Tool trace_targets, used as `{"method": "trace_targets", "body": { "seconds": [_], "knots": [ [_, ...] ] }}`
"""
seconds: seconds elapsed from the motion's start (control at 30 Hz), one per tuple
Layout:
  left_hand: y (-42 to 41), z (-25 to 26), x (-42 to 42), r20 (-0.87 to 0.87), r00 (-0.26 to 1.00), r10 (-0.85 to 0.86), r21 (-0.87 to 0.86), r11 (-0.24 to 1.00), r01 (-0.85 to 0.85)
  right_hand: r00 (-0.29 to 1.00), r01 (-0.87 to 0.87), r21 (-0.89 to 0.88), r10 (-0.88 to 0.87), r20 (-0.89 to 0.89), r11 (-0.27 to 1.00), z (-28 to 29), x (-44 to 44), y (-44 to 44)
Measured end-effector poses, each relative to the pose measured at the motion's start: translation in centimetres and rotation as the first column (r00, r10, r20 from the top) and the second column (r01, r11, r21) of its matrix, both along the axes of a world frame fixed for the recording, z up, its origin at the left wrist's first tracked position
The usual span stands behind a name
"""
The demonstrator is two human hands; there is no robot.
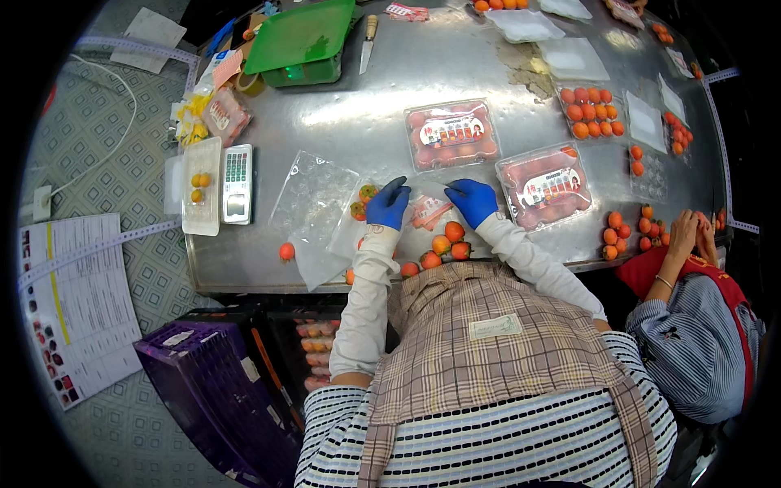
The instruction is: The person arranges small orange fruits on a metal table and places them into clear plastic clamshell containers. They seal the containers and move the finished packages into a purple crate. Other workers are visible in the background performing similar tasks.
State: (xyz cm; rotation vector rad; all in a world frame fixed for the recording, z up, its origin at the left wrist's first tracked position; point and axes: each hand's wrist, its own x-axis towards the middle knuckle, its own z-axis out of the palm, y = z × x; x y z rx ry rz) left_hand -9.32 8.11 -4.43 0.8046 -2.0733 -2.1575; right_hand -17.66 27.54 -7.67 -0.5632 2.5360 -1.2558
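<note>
My left hand (388, 204), in a blue glove, is beside persimmons with green calyxes (368, 193) in a clear plastic tray. Over the table's near part, my right hand (471, 200), gloved too, has thumb and forefinger at a thin translucent sheet (430, 189); whether either hand grips it I cannot tell. Between the hands lie printed red-and-white labels (431, 210). Loose orange persimmons (440, 244) lie close to my apron. Beyond my hands is a closed clear clamshell box of fruit (452, 135) with a printed label; a similar filled box (545, 186) lies right of my right hand.
An empty clear clamshell (312, 195) lies left, beside a digital scale (237, 183) with a white tray (202, 207). A knife (368, 46) lies near a green-lidded container (299, 36). At right, a co-worker's hands (689, 232) are near more persimmons. A purple crate (213, 390) stands below the table.
</note>
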Motion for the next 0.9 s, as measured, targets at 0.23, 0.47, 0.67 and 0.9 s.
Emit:
{"method": "trace_targets", "body": {
  "seconds": [0.23, 0.47, 0.67, 0.9],
  "knots": [
    [2.2, 1.8, 0.1, 0.097, 0.990, -0.106, 0.005, 0.994, 0.106, 0.818, 0.198, -0.387, 0.065, 0.572, 0.900, 3.6, -0.2, 0.1],
    [2.7, 2.1, -0.1, 0.086, 0.996, -0.015, -0.135, 0.990, 0.026, 0.844, 0.183, -0.391, 0.060, 0.532, 0.902, 4.0, -0.2, 0.3],
    [3.1, 2.7, 0.8, -0.099, 0.995, -0.031, -0.476, 0.879, -0.020, 0.780, 0.148, -0.521, 0.225, 0.584, 0.841, 2.5, -0.5, 0.5],
    [4.2, 2.4, 1.8, -0.329, 0.933, -0.146, -0.807, 0.557, -0.197, 0.564, 0.402, -0.449, 0.170, 0.808, 0.798, 3.8, -1.9, 1.4]
  ]
}}
